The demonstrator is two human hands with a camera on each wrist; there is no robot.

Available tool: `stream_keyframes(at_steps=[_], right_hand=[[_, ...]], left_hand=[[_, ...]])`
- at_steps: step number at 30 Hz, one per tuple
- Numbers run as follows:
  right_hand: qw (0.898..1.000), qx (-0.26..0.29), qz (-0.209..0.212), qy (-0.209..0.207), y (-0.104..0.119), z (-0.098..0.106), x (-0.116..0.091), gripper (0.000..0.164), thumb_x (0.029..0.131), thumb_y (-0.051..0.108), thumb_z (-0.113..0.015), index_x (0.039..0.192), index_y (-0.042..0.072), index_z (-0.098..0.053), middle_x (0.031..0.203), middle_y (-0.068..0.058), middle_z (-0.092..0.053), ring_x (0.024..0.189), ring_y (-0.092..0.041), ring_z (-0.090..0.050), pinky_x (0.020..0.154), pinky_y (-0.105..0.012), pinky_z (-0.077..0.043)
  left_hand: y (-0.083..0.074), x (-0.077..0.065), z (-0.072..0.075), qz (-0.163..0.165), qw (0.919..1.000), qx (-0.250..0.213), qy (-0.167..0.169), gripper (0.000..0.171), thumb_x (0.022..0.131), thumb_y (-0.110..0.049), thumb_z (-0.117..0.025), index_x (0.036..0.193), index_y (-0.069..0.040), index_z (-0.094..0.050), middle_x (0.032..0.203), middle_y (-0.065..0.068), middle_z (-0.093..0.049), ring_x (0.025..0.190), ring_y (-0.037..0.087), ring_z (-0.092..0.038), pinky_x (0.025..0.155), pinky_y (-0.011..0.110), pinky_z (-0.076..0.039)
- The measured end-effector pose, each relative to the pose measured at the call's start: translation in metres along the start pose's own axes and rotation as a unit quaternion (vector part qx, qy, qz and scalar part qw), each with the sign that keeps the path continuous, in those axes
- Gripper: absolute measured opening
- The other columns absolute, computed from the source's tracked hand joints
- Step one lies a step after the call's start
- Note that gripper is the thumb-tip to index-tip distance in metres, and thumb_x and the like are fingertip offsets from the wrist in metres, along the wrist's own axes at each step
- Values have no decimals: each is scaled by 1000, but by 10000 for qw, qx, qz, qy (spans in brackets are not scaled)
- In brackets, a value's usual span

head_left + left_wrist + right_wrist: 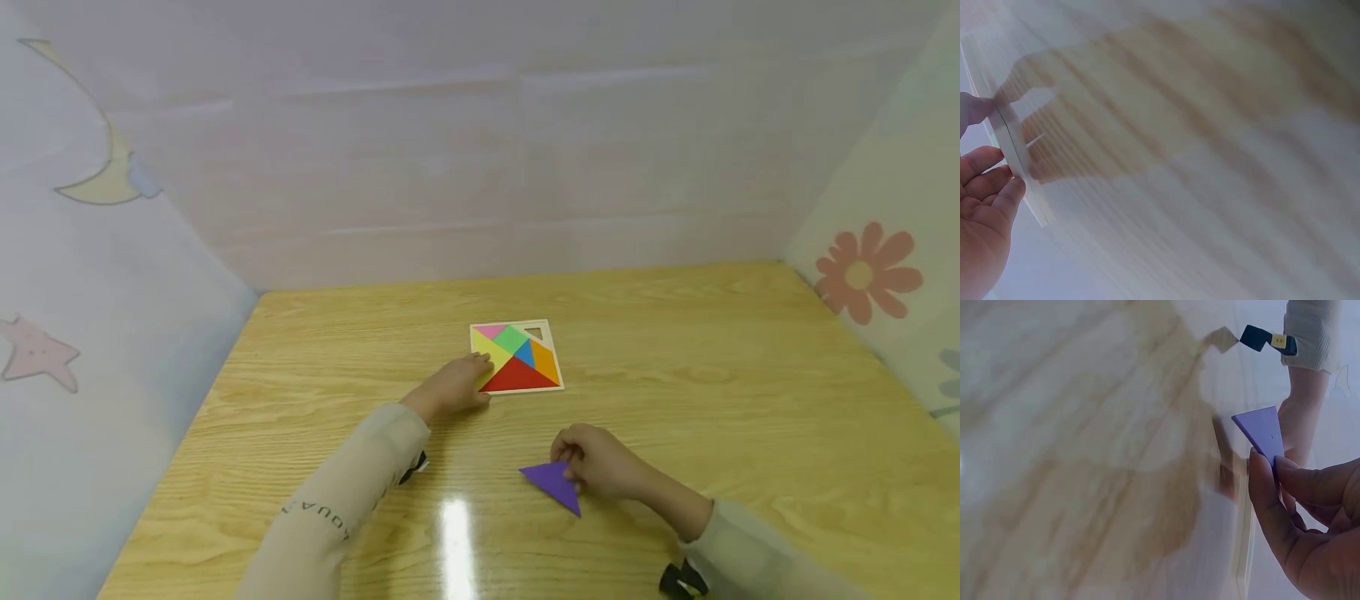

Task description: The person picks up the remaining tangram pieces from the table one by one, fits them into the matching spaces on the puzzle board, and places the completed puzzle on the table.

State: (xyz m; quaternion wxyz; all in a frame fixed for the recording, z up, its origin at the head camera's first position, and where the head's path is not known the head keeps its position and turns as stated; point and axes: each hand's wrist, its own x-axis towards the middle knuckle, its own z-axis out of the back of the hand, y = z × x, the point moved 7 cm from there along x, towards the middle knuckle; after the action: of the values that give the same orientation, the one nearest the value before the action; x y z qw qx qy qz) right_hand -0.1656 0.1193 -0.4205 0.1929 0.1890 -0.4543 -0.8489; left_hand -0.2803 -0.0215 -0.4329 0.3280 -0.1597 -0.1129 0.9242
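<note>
A square tangram puzzle board [555, 358] lies on the table with colored pieces in its pale frame, among them a red triangle [519, 379] and a yellow triangle [482, 346]. My left hand [453, 386] holds the board at its near left corner, its fingers over the yellow piece and the thumb at the near edge. Nearer to me, my right hand [600, 462] pinches a purple triangle [553, 483] between thumb and fingers. In the right wrist view this purple triangle [1266, 431] is tilted, its lower part hidden by the fingertips.
The wooden table [337, 350] has a glossy top that reflects the hands. Pale walls stand along its back and sides, with a red flower [870, 271] printed on the right. A small cutout [535, 332] shows in the board's far right corner.
</note>
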Motion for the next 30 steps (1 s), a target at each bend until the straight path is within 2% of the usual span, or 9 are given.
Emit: stream_keyframes(at_steps=[11, 19, 30], right_hand=[[9989, 369, -50, -274, -5, 22, 3, 15, 75, -16, -50, 83, -4, -55, 72, -8, -45, 54, -17, -52, 47, -28, -49], [9969, 543, -235, -526, -13, 40, 12, 16, 76, -16, -49, 86, -6, -54, 72, -9, -46, 56, -20, -53, 50, -32, -50], [9934, 635, -491, -818, -20, 51, 21, 16, 76, -15, -49, 87, -6, -55, 74, -10, -47, 60, -20, -51, 53, -32, -50]], left_hand=[[-5, 4, -2, -23, 10000, -11, 1, 54, 83, -23, -54, 129, -2, -38, 137, 12, -28, 126, 25, -22, 102, 34, -19], [-6, 6, -4, 19, 10000, 25, 64, 55, 83, -24, -54, 130, -2, -37, 137, 10, -28, 127, 23, -20, 102, 33, -19], [-5, 9, -4, -67, 9998, 182, -16, 53, 82, -23, -55, 128, 0, -40, 135, 12, -31, 125, 24, -23, 101, 32, -21]])
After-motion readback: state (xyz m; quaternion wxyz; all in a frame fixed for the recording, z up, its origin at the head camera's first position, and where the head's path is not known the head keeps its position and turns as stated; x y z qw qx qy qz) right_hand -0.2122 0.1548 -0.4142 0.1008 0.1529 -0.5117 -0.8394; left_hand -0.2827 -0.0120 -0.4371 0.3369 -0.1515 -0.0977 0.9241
